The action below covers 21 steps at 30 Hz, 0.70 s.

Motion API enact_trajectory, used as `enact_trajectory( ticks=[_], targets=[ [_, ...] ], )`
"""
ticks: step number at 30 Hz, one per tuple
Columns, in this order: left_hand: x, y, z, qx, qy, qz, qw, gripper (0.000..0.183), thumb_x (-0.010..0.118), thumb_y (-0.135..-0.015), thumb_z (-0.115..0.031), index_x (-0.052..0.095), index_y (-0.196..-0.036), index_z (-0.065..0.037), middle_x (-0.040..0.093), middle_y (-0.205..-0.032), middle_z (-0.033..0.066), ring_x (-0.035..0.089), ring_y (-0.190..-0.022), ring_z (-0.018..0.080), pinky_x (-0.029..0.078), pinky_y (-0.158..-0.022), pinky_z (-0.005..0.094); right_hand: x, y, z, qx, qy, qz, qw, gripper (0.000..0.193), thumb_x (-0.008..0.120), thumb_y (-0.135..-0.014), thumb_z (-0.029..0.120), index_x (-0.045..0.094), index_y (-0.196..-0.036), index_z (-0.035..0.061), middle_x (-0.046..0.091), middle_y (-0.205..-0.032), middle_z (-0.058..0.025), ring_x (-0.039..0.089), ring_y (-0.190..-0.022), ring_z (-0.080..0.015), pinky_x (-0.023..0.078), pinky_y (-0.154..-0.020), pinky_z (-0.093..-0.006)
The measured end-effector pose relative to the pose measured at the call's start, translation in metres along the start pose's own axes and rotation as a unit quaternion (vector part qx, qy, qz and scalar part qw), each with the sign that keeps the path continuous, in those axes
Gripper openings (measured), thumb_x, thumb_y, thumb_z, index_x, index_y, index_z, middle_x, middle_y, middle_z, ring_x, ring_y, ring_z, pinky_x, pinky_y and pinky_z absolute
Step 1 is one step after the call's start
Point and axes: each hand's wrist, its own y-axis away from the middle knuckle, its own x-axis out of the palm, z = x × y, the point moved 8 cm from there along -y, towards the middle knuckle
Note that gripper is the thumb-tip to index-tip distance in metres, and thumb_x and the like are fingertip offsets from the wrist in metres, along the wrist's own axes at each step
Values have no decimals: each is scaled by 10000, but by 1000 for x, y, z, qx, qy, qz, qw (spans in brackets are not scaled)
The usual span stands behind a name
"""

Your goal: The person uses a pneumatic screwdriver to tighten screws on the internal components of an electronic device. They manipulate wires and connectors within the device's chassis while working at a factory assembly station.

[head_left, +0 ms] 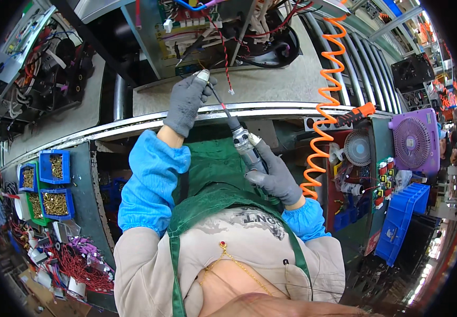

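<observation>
**Right hand grasps a powered screwdriver while the left meets its bit**

The gray-gloved right hand (278,177) is wrapped around the silver-and-black body of a powered screwdriver (248,152). The tool is held in the air, just on the wearer's side of the conveyor's near metal rail (286,109), and its long slim bit (217,97) slants up and leftward across that rail. The left hand (185,105), also gloved in gray, has its fingers curled at the bit's far end, above the near edge of a pale worktop (292,87); whether they pinch the bit or some small part, I cannot tell.

Beyond the fingertips, an open metal chassis (147,39) packed with wiring stands on that worktop. A twisted red-and-black cable (225,59) hangs from it, ending in a white connector (231,91) just right of the left hand.

An orange coiled hose (330,79) hangs to the right, passing in front of the rail. On the dark side worktop (84,179) at the left, blue bins (71,203) hold brass-colored fasteners (55,203), and red wire bundles (83,268) lie toward its near end.
</observation>
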Motion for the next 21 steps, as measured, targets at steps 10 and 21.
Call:
enact_trajectory(
  ticks=[10, 21],
  targets=[
    [17, 6, -33, 69, -86, 126, 986, 344, 499, -965, -319, 660, -1032, -22, 492, -655, -56, 407, -577, 22, 330, -517, 173, 6, 8, 3, 42, -241, 59, 968, 1056, 773, -612, 416, 210, -1486, 235, 578, -925, -141, 598, -639, -166, 521, -494, -262],
    [-52, -32, -110, 122, -297, -73, 944, 299, 582, -916, -316, 679, -848, -41, 527, -627, -23, 439, -558, 48, 315, -499, 216, -32, -44, 94, -82, -208, -21, 974, 759, 588, -761, 184, 288, -1458, 188, 555, -829, -77, 552, -539, -140, 460, -482, -264]
  ],
)
